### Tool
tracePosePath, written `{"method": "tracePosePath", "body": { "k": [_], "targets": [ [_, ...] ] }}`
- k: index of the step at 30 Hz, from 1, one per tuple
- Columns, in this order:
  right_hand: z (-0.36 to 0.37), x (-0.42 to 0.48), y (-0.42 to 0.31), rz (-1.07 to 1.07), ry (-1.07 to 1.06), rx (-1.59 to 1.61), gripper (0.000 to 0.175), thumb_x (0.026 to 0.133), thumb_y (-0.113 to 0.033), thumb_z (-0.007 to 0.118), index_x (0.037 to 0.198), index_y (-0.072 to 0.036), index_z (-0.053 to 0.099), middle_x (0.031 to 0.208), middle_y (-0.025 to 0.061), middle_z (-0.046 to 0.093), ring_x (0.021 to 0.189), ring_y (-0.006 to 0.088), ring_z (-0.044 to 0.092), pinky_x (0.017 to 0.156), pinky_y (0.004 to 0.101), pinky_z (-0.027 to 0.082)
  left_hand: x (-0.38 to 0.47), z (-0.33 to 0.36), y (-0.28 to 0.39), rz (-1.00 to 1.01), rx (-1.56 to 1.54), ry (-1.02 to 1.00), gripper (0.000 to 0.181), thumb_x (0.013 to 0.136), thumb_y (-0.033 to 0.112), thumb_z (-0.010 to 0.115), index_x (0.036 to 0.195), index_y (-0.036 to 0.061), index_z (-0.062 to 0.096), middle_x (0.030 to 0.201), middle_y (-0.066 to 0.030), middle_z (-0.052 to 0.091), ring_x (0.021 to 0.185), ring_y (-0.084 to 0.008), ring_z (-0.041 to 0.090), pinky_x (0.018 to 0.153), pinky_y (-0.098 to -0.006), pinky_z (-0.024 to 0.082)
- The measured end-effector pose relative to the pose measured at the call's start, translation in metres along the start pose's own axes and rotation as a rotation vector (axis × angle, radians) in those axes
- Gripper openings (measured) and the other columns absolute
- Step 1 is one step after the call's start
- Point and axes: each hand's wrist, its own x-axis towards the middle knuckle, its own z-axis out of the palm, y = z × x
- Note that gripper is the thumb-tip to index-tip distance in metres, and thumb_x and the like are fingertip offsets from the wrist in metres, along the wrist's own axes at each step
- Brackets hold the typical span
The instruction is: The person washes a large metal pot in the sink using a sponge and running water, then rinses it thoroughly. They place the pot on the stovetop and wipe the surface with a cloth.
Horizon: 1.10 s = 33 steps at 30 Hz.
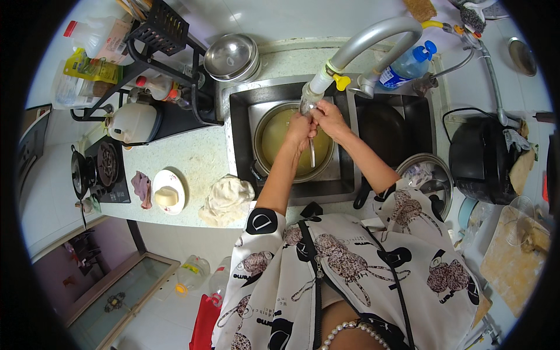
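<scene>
My left hand (299,132) and my right hand (331,120) meet under the outlet of the curved metal faucet (377,35). Between them they grip a slim metal utensil (312,154), perhaps a spoon. Its handle points down toward me, while my fingers hide much of the rest. Water seems to run over the fingers. Directly below is a large metal pot (258,151) holding cloudy yellowish liquid. The pot stands in the left basin of a double sink (345,175).
A dark frying pan (381,131) lies in the right basin. Left on the counter are a cream cloth (227,199), a plate (178,192) with a pale yellow block (166,197), and stacked metal bowls (231,57). A blue-capped bottle (404,68) stands behind the faucet; a metal basin (446,175) is at right.
</scene>
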Motion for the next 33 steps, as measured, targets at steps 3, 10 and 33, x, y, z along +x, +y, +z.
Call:
{"method": "tracePosePath", "body": {
  "k": [3, 10, 33],
  "targets": [
    [0.015, -0.016, -0.038, 0.062, 0.1, -0.045, 0.019, 0.083, -0.018, 0.062, 0.09, 0.0, 0.064, 0.07, 0.0116, 0.064, 0.054, 0.0271, 0.059, 0.053, 0.0358, 0.045, -0.014, -0.004, -0.002, 0.054, 0.088, 0.125, 0.008, 0.086, 0.001, 0.039, 0.083, 0.001, 0.047, 0.064, -0.0053, 0.048, 0.044, -0.0086, 0.034, 0.035, -0.0225, 0.023],
    [0.022, -0.009, -0.033, -0.085, 0.234, -0.365, 0.022, 0.088, -0.022, 0.06, 0.081, -0.002, 0.066, 0.052, -0.002, 0.054, 0.046, 0.0058, 0.049, 0.042, 0.0239, 0.038, -0.019, -0.006, -0.005, -0.059, 0.152, 0.12, 0.013, 0.084, -0.001, 0.037, 0.075, -0.001, 0.047, 0.059, -0.0058, 0.047, 0.04, -0.0098, 0.033, 0.033, -0.0233, 0.022],
    [0.026, -0.017, -0.02, 0.029, 0.254, 0.202, 0.019, 0.084, -0.015, 0.062, 0.088, 0.002, 0.068, 0.057, -0.004, 0.053, 0.046, 0.0032, 0.044, 0.042, 0.022, 0.035, -0.02, -0.001, 0.0, -0.03, 0.09, 0.097, 0.007, 0.088, 0.003, 0.038, 0.089, -0.0025, 0.042, 0.062, -0.0078, 0.049, 0.042, -0.0105, 0.035, 0.033, -0.0247, 0.024]
  ]
}}
